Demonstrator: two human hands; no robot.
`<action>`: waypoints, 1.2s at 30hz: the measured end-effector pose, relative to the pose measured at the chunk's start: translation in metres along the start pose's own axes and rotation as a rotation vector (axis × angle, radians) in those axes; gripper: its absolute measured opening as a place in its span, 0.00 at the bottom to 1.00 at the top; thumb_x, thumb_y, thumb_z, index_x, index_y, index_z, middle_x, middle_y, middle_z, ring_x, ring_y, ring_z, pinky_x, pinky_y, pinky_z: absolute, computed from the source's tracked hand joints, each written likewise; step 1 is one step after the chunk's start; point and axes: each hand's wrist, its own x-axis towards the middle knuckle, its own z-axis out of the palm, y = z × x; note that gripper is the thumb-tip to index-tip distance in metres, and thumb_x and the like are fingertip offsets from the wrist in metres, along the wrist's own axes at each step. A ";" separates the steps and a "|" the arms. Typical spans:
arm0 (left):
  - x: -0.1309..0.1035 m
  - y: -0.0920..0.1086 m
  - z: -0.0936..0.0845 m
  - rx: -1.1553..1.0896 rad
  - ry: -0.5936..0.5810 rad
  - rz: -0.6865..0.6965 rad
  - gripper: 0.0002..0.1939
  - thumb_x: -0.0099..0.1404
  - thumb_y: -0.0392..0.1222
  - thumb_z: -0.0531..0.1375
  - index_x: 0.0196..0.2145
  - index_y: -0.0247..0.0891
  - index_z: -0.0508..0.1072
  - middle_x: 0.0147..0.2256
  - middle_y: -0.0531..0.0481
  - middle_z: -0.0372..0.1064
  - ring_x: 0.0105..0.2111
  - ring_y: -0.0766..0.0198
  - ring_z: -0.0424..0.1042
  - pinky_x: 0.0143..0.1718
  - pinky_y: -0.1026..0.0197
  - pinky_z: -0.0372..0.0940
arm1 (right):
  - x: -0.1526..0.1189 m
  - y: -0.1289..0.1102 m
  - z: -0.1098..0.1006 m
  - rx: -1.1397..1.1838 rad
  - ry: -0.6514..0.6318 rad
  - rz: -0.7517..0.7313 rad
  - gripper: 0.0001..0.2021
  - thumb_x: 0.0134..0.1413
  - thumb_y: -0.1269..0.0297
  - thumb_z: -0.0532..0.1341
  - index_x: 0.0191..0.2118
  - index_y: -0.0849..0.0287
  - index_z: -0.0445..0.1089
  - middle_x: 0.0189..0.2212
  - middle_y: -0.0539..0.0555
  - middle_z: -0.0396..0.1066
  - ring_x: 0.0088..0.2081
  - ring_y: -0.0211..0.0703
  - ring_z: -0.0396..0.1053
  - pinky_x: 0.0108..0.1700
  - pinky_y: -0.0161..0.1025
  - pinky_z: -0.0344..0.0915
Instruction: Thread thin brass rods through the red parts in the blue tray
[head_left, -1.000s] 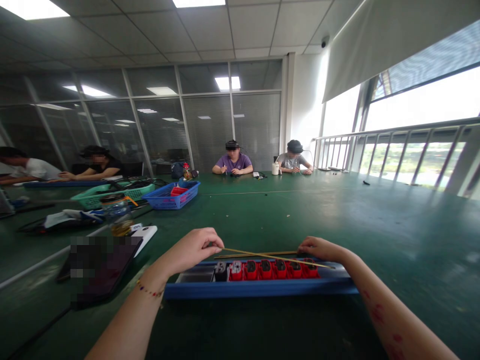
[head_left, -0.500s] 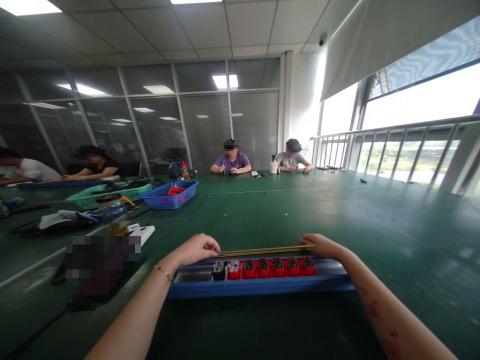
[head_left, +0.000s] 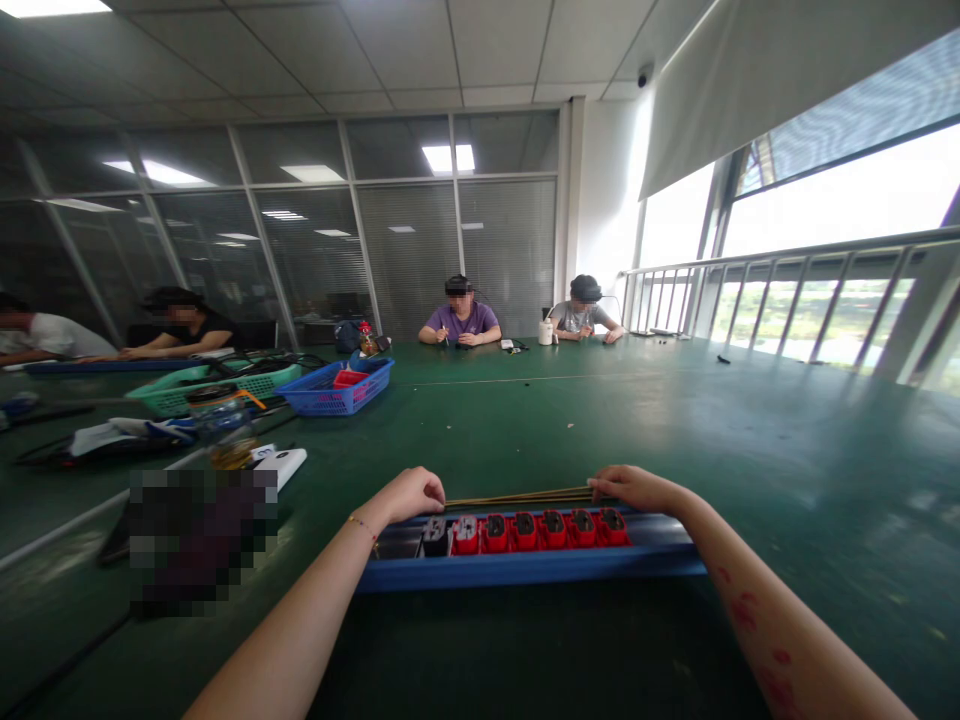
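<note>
In front of me on the table stands a long blue tray [head_left: 532,571] with a metallic inside. A row of several red connector-like blocks [head_left: 524,530] with black or grey tops sits in it, with one black block [head_left: 435,537] at the row's left end. Behind the tray's far edge, thin yellowish strands [head_left: 517,497] stretch between my hands, close together on the left and slightly spread on the right. My left hand [head_left: 415,492] is closed around their left end. My right hand [head_left: 626,487] has its fingers pinched on the right end. Their exact material cannot be made out.
To the left lie a blue basket [head_left: 337,395] with a red item, a green basket [head_left: 180,390] with dark cables, a jar [head_left: 225,425] and a white object [head_left: 285,468]. Two people [head_left: 460,318] sit across the table, others at far left.
My right hand has moved a little left along the strands, and my left hand slightly right. Less strand length shows between them. The tray and blocks stay in place.
</note>
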 end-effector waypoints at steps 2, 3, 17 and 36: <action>0.004 -0.003 0.004 0.019 0.045 -0.022 0.12 0.52 0.46 0.57 0.30 0.37 0.74 0.31 0.50 0.74 0.33 0.62 0.71 0.32 0.66 0.61 | -0.001 -0.004 -0.001 -0.037 -0.051 -0.058 0.24 0.54 0.46 0.48 0.30 0.57 0.75 0.37 0.52 0.72 0.40 0.45 0.67 0.45 0.35 0.60; 0.005 -0.005 0.005 0.029 0.063 -0.031 0.11 0.52 0.46 0.57 0.30 0.37 0.74 0.31 0.49 0.74 0.33 0.62 0.71 0.32 0.66 0.61 | -0.001 -0.004 -0.001 -0.047 -0.057 -0.068 0.24 0.54 0.46 0.48 0.31 0.57 0.75 0.38 0.52 0.71 0.40 0.45 0.67 0.45 0.35 0.60; 0.003 0.003 0.005 0.212 0.141 -0.012 0.07 0.53 0.38 0.57 0.30 0.43 0.74 0.33 0.50 0.72 0.34 0.61 0.70 0.34 0.65 0.59 | 0.006 -0.001 0.003 -0.249 0.028 0.080 0.10 0.44 0.67 0.58 0.34 0.58 0.73 0.31 0.52 0.74 0.33 0.42 0.70 0.35 0.33 0.64; -0.003 0.016 0.005 0.048 0.238 0.057 0.03 0.52 0.38 0.54 0.26 0.39 0.67 0.26 0.53 0.67 0.28 0.65 0.67 0.29 0.66 0.58 | 0.006 -0.016 0.002 -0.358 0.165 0.110 0.08 0.37 0.72 0.55 0.28 0.58 0.69 0.25 0.51 0.70 0.28 0.41 0.65 0.28 0.33 0.57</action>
